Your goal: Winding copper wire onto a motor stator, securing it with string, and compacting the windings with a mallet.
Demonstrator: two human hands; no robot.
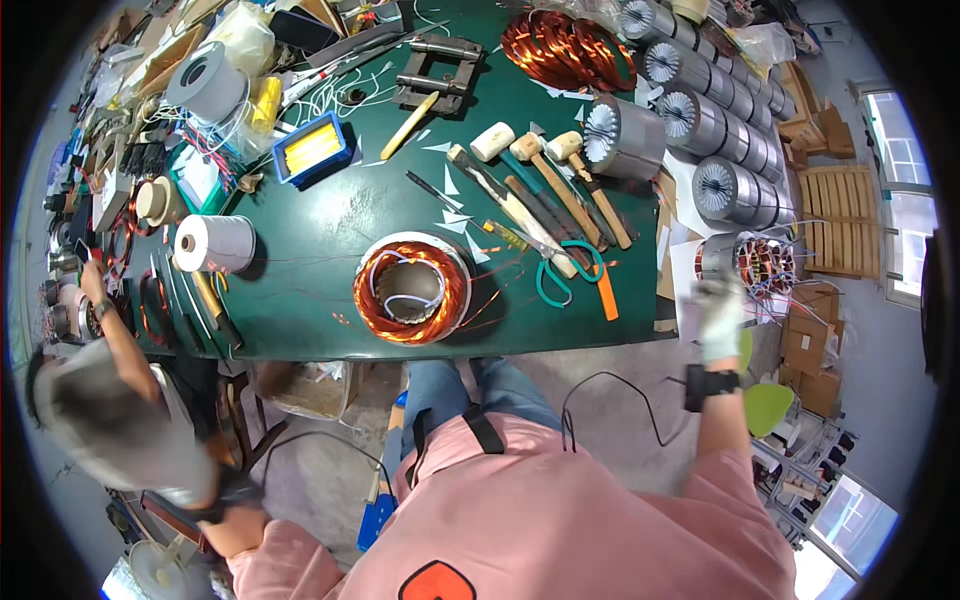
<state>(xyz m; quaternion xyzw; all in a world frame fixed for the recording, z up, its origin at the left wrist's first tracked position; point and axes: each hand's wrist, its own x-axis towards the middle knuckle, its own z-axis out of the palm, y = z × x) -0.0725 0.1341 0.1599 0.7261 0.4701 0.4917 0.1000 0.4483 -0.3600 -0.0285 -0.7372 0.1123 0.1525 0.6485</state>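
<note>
My right hand (pixel 720 322), in a pale glove, is beside a wound stator (pixel 765 265) with copper coils and white leads at the table's right edge. Motion smears its fingers, so I cannot tell whether it touches the stator. Far out to the left, my left hand (pixel 150 435) is a grey-white blur above a black wrist strap, overlapping a co-worker; its fingers are unreadable. Between my hands, near the front edge, stands another stator (pixel 455 292) with a thick ring of copper windings and white tubing inside. Teal-handled scissors (pixel 553 285) lie to its right.
Mallets (pixel 540 150) and sticks lie mid-table on the green top (pixel 310 330). Bare stator cores (pixel 625 135) line the right; copper coils (pixel 565 50) lie at the back. A blue box (pixel 312 150) and white spool (pixel 215 245) stand left. A co-worker's hand (pixel 93 280) reaches over the left end.
</note>
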